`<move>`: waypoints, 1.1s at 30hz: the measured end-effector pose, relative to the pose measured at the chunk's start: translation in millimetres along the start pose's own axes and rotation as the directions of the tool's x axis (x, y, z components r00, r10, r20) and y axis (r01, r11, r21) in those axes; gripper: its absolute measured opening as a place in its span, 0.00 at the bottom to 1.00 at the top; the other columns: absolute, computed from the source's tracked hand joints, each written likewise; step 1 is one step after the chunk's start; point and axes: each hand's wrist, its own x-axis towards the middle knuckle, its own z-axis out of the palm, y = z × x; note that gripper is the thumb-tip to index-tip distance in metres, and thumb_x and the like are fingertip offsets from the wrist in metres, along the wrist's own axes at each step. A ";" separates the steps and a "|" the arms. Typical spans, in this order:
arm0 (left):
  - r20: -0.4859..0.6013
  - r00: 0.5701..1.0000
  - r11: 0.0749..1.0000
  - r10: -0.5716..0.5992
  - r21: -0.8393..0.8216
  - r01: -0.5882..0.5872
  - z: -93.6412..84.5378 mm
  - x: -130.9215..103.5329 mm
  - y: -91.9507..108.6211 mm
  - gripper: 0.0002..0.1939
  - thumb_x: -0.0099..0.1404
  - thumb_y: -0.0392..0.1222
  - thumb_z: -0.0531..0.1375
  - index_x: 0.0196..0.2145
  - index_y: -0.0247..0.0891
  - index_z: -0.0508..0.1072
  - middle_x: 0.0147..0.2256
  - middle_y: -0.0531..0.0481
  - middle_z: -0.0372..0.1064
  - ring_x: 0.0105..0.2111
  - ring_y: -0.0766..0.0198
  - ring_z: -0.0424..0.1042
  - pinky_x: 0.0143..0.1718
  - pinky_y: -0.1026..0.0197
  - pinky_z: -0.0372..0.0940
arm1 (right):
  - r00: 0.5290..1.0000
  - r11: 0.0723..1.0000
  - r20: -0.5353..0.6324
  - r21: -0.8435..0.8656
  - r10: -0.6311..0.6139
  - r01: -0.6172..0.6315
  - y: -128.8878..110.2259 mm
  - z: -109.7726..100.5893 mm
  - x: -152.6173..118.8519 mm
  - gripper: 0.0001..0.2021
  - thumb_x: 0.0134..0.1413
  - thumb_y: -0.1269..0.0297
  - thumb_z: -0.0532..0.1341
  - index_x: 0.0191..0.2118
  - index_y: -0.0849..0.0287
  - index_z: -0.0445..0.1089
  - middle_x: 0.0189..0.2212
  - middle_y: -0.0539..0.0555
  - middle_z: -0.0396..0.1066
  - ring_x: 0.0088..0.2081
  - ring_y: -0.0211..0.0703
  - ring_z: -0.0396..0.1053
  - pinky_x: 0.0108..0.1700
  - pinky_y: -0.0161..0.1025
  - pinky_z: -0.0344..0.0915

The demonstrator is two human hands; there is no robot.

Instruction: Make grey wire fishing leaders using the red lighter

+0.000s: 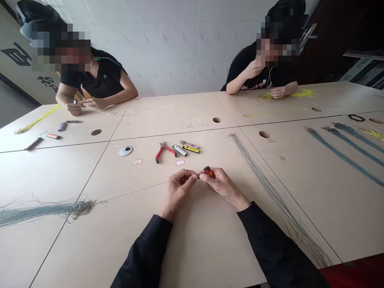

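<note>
Fingertips of both hands meet above the middle of the table. My left hand is closed in a pinch on a thin cord. That cord runs left across the tabletop to a small hook beside a bundle of grey-green cords with a clump of metal clasps at its end. Curled in my right hand is a red and black lighter, its black top pointing up. The thumb and forefinger of that hand touch the left fingertips. Whatever lies between the fingertips is too small to make out.
Ahead lie red-handled pliers, a white lighter, a yellow lighter and small snips. More cord bundles lie to the right. Two people work across the table. Round holes pierce the tabletop.
</note>
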 end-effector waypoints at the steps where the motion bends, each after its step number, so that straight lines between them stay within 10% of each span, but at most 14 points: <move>1: 0.003 1.000 1.000 0.005 -0.008 -0.005 -0.1 -0.2 0.2 0.11 0.62 0.47 0.63 0.32 0.34 0.75 0.30 0.50 0.71 0.31 0.67 0.64 0.34 0.64 0.59 | 1.000 1.000 0.003 0.003 0.001 -0.001 0.0 0.1 -0.1 0.16 0.53 0.53 0.61 0.26 0.58 0.58 0.22 0.44 0.44 0.24 0.32 0.42 0.25 0.34 0.42; 33: 0.020 1.000 1.000 0.001 0.005 -0.001 -2.3 -0.1 -1.7 0.10 0.62 0.45 0.62 0.31 0.35 0.73 0.28 0.51 0.68 0.28 0.68 0.61 0.32 0.64 0.56 | 0.999 0.999 0.012 -0.026 -0.039 0.039 1.5 0.8 0.3 0.11 0.55 0.59 0.60 0.27 0.59 0.61 0.23 0.45 0.49 0.24 0.31 0.44 0.26 0.33 0.44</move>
